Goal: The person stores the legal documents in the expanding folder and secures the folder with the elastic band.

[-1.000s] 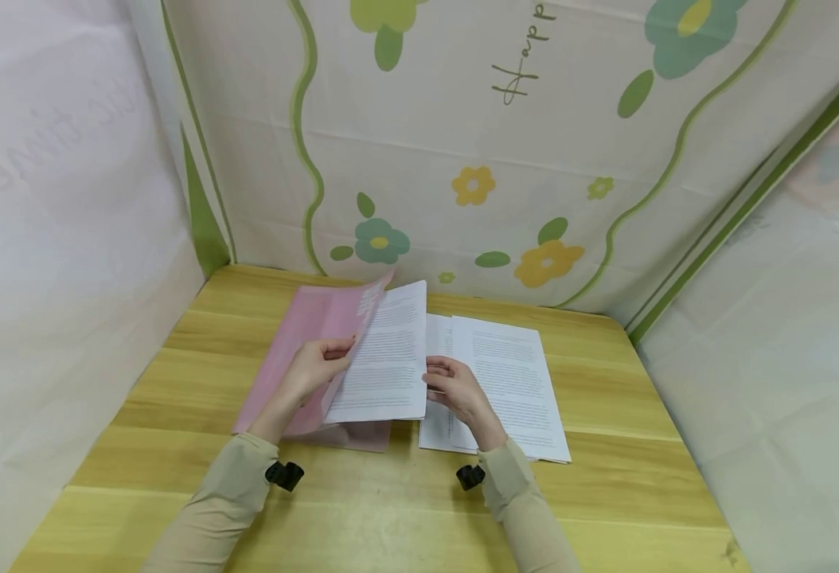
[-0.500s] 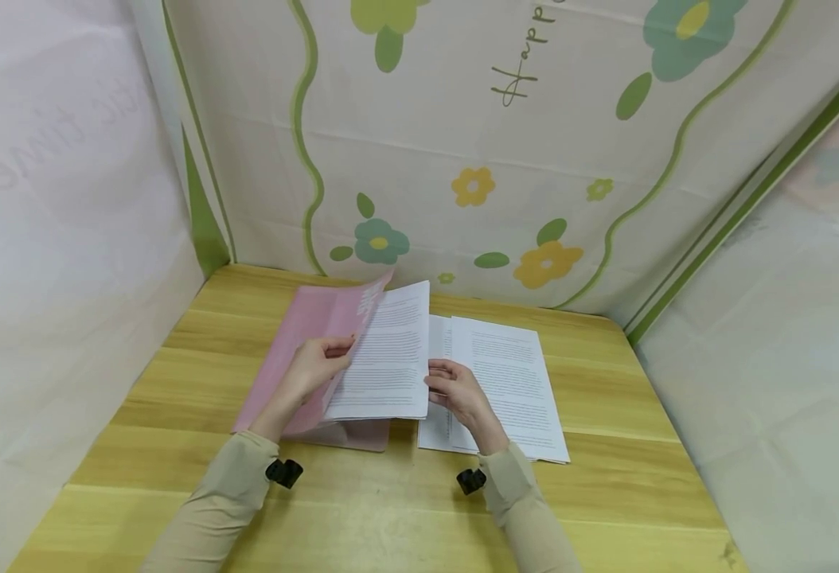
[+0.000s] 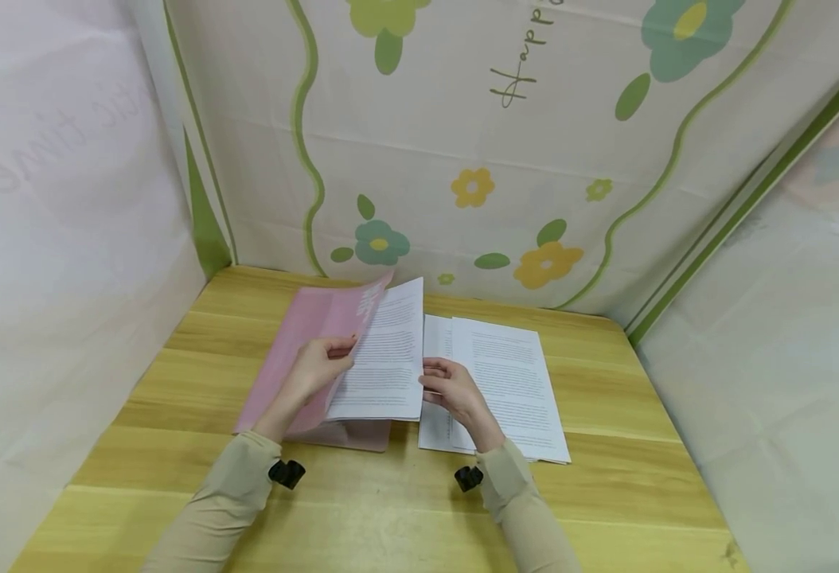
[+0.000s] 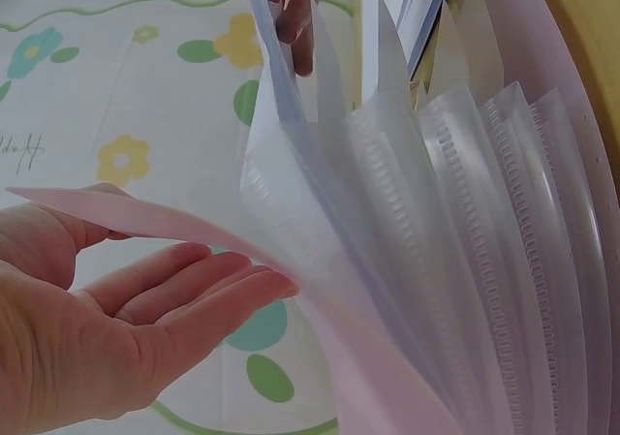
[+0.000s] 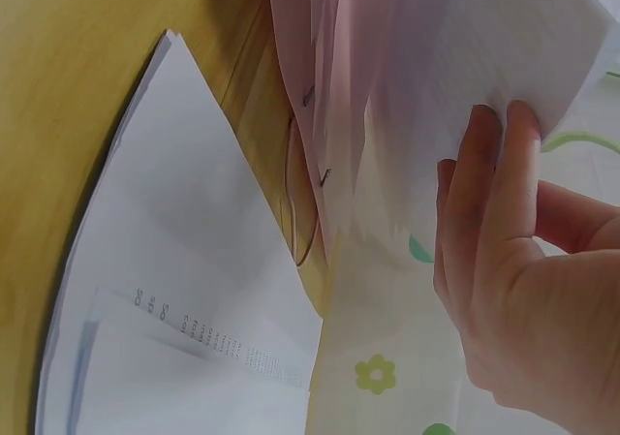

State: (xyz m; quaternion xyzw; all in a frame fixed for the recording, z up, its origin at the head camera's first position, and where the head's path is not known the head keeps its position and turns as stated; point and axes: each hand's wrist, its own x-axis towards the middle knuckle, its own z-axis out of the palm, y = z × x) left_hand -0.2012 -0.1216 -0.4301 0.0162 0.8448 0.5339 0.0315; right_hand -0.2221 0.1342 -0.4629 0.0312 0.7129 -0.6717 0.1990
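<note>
A pink expanding file [image 3: 273, 380] lies on the table, its cover lifted at the right side. My left hand [image 3: 314, 368] pinches that cover's edge between thumb and fingers. Printed sheets [image 3: 389, 358] stick out from under the cover, tilted up to the right. At their right edge, my right hand [image 3: 460, 391] holds them between thumb and fingers; in the right wrist view, fingers [image 5: 509, 193] lie against the white paper [image 5: 504, 47]. Translucent ridged pockets [image 4: 475, 202] fan out beside the sheets in the left wrist view. The sheets' lower ends inside the file are hidden.
Right of the file lie more printed sheets [image 3: 511, 382] in overlapping stacks, partly beneath my right hand. The wooden table [image 3: 391, 517] meets a flower-patterned cloth wall [image 3: 405, 127] at the back. Pale cloth walls stand at both sides.
My right hand and the sheets' right edge have shifted slightly, a little right and then back left. The left hand keeps its hold on the cover almost unmoved.
</note>
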